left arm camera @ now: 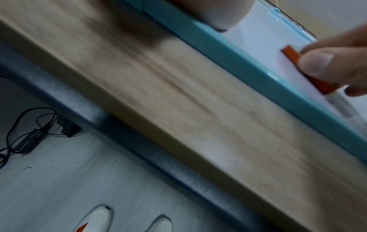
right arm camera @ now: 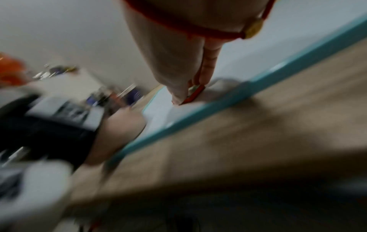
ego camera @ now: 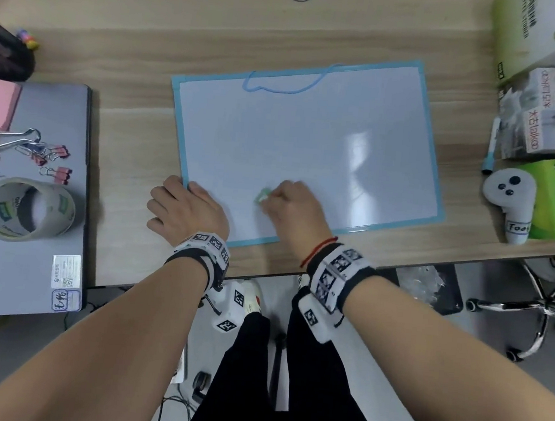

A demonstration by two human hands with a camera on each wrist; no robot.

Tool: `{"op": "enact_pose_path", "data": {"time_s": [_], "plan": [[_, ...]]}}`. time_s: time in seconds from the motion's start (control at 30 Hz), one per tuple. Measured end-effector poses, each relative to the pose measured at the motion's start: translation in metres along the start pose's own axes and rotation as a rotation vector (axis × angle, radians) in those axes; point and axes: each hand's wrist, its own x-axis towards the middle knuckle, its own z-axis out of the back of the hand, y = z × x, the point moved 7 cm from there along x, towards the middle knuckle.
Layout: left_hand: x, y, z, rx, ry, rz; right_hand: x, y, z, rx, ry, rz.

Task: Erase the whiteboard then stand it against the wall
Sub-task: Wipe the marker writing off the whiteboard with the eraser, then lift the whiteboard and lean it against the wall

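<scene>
Lying flat, one whiteboard (ego camera: 309,139): left hand (ego camera: 185,209) fingers spread on corner, right hand (ego camera: 291,208) pinching one eraser (ego camera: 262,195)

Both bare forearms reach forward from the lower edge of the head view, each wrist strapped with a white marker-tagged band. Left hand (ego camera: 185,209): palm down, fingers flat and spread, fingertips lying over the near-left corner of the blue-framed whiteboard (ego camera: 308,146). Right hand (ego camera: 291,206): fingers curled, thumb and fingertips pinching a small orange-edged eraser block (left arm camera: 303,69) against the board surface. Thin red cord bracelet (ego camera: 318,249) circles the right wrist.
</scene>
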Motion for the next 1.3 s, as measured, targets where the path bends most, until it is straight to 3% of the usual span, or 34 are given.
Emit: {"op": "enact_pose_path", "data": {"time_s": [0.1,0.27,0.4,0.63,0.83,0.97,1.07,1.3], "plan": [[0.0,0.001,0.0,-0.013,0.003,0.008,-0.017,0.003,-0.004,-0.036,0.082,0.118],[0.001,0.0,0.0,-0.02,0.01,0.01,-0.002,-0.071,0.063,-0.145,-0.18,-0.123],[0.002,-0.004,0.005,-0.009,0.032,0.008,-0.005,-0.102,0.084,-0.222,-0.123,-0.275],[0.01,-0.011,0.007,-0.048,0.228,0.097,-0.006,-0.092,0.088,-0.221,-0.002,-0.285],[0.026,-0.025,0.019,-0.103,0.39,0.245,-0.006,-0.147,0.145,-0.013,-0.188,-0.611],[0.041,-0.044,0.023,-0.085,0.442,0.28,0.017,-0.187,0.167,0.015,-0.145,-0.735],[0.047,-0.058,0.023,-0.029,0.518,0.292,0.037,-0.201,0.175,-0.054,-0.135,-0.72],[0.048,-0.071,0.024,-0.016,0.632,0.501,0.071,-0.221,0.183,-0.025,-0.142,-0.771]]}}
